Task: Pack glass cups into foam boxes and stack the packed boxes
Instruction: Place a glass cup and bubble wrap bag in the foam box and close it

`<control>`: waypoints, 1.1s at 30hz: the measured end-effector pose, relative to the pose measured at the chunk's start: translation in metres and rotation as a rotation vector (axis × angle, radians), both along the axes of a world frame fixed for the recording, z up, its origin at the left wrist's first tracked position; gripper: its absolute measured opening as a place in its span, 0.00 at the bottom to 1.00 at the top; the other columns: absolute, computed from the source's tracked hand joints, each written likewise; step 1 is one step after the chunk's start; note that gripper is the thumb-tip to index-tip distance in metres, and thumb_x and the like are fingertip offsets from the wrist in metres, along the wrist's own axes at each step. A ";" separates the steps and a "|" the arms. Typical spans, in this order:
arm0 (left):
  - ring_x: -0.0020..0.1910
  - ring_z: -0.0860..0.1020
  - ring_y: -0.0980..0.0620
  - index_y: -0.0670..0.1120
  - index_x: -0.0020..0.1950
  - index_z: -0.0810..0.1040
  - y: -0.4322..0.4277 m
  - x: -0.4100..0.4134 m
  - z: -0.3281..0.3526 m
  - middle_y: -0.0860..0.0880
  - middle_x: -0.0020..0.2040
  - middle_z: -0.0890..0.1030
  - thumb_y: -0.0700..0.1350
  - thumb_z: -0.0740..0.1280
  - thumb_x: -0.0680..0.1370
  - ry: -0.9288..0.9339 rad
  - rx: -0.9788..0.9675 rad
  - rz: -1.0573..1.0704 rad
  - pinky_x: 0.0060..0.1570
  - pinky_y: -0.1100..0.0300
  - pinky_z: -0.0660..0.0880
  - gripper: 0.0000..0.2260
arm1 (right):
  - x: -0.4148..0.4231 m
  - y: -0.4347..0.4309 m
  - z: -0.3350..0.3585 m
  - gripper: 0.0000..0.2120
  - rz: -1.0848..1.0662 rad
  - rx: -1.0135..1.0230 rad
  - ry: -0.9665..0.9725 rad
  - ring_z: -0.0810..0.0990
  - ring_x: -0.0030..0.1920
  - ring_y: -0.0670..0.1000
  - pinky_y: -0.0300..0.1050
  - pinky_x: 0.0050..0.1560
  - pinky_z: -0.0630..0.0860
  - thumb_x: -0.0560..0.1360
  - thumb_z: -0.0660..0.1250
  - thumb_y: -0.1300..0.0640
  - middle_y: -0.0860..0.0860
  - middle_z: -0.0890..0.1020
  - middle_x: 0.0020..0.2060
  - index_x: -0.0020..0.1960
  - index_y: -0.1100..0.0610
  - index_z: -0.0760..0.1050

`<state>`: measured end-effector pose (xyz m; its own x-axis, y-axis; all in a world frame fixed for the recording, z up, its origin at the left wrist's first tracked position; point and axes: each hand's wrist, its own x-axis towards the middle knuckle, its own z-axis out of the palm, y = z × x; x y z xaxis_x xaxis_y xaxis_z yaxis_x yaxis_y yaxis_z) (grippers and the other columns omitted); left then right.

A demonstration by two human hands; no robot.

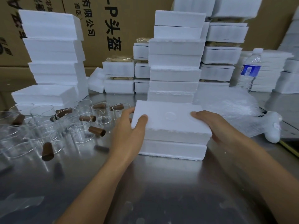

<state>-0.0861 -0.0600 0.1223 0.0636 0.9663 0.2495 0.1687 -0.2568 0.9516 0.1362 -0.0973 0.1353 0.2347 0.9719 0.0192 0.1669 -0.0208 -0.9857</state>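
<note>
Foam box [171, 128], white and closed, lies on the steel worktop [161, 183] in the middle of the view, straight in front of the person; its upper half sits a little askew on the lower half, and two faint round marks show on its top face. The left hand [129, 128] holds the box's left edge, thumb on top, fingers curled round the far corner; its grip is closed on the foam. The right hand [213, 125] holds the right edge, thumb on top, the other fingers down the side and mostly hidden; its grip too is closed on the box. Left of the box, glass cups [48, 123] with brown handles crowd the worktop, close together. Just behind the box rises a tall stack [175, 59] of foam boxes; a second stack [53, 50] stands at the back left; lower piles [119, 78] sit between the two. To the right lies bubble wrap [234, 110]; behind it a water bottle [250, 70] stands upright. Cardboard cartons [105, 21] with printed characters fill the background.
</note>
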 end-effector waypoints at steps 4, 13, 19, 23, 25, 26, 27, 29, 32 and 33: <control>0.51 0.78 0.60 0.62 0.49 0.75 0.005 0.001 0.002 0.63 0.49 0.79 0.51 0.63 0.78 -0.166 -0.112 -0.100 0.52 0.59 0.73 0.04 | 0.000 0.001 -0.001 0.20 -0.009 -0.027 -0.014 0.81 0.55 0.55 0.54 0.66 0.69 0.71 0.67 0.44 0.52 0.85 0.50 0.55 0.58 0.80; 0.38 0.76 0.71 0.59 0.43 0.77 0.013 0.002 -0.008 0.67 0.38 0.80 0.52 0.62 0.78 -0.100 -0.135 -0.084 0.39 0.67 0.67 0.06 | 0.001 -0.002 -0.003 0.24 -0.012 -0.139 -0.018 0.76 0.41 0.52 0.46 0.45 0.67 0.63 0.68 0.37 0.53 0.82 0.40 0.47 0.55 0.83; 0.50 0.78 0.54 0.56 0.50 0.79 0.018 0.005 -0.010 0.58 0.47 0.80 0.50 0.63 0.77 -0.142 -0.203 -0.059 0.48 0.57 0.71 0.06 | 0.004 0.002 -0.004 0.24 -0.021 -0.186 -0.023 0.79 0.48 0.55 0.49 0.59 0.70 0.58 0.70 0.36 0.51 0.85 0.45 0.46 0.50 0.84; 0.55 0.78 0.49 0.56 0.53 0.78 0.018 0.003 -0.010 0.52 0.55 0.80 0.50 0.63 0.76 -0.148 -0.239 -0.082 0.59 0.50 0.72 0.07 | 0.002 0.003 -0.003 0.26 -0.046 -0.184 -0.042 0.77 0.46 0.52 0.49 0.53 0.69 0.61 0.70 0.38 0.50 0.84 0.44 0.51 0.54 0.82; 0.55 0.78 0.49 0.56 0.53 0.77 0.018 0.002 -0.009 0.51 0.55 0.80 0.51 0.64 0.76 -0.157 -0.259 -0.095 0.60 0.50 0.72 0.07 | 0.002 0.002 -0.002 0.22 -0.049 -0.178 -0.049 0.77 0.45 0.51 0.48 0.51 0.68 0.65 0.70 0.40 0.49 0.84 0.43 0.52 0.54 0.81; 0.55 0.78 0.48 0.55 0.55 0.77 0.017 0.002 -0.009 0.50 0.55 0.80 0.51 0.65 0.75 -0.161 -0.268 -0.097 0.60 0.50 0.72 0.09 | 0.002 0.002 -0.001 0.22 -0.048 -0.179 -0.055 0.76 0.44 0.51 0.48 0.51 0.69 0.67 0.69 0.40 0.48 0.84 0.42 0.53 0.54 0.81; 0.55 0.78 0.48 0.53 0.56 0.77 0.017 0.002 -0.009 0.50 0.55 0.81 0.52 0.66 0.74 -0.171 -0.280 -0.096 0.59 0.50 0.72 0.11 | 0.003 0.002 -0.002 0.22 -0.048 -0.180 -0.064 0.76 0.43 0.50 0.48 0.51 0.69 0.67 0.69 0.40 0.48 0.83 0.41 0.53 0.54 0.80; 0.54 0.78 0.47 0.52 0.52 0.78 0.018 0.002 -0.009 0.49 0.53 0.81 0.51 0.67 0.74 -0.201 -0.297 -0.078 0.58 0.50 0.72 0.08 | 0.003 0.003 -0.002 0.22 -0.053 -0.179 -0.094 0.77 0.40 0.48 0.48 0.52 0.71 0.66 0.68 0.38 0.46 0.83 0.39 0.51 0.53 0.81; 0.52 0.79 0.45 0.51 0.46 0.78 0.020 0.002 -0.010 0.47 0.51 0.81 0.49 0.66 0.76 -0.239 -0.333 -0.052 0.56 0.50 0.72 0.03 | 0.002 0.002 -0.002 0.16 -0.025 -0.181 -0.082 0.80 0.32 0.43 0.45 0.50 0.73 0.67 0.67 0.38 0.44 0.83 0.33 0.42 0.49 0.83; 0.52 0.79 0.45 0.51 0.47 0.79 0.020 0.001 -0.011 0.47 0.52 0.82 0.50 0.67 0.75 -0.252 -0.343 -0.052 0.55 0.50 0.72 0.04 | 0.001 0.002 -0.003 0.16 -0.031 -0.191 -0.072 0.82 0.36 0.43 0.46 0.52 0.74 0.66 0.68 0.37 0.45 0.84 0.36 0.42 0.48 0.83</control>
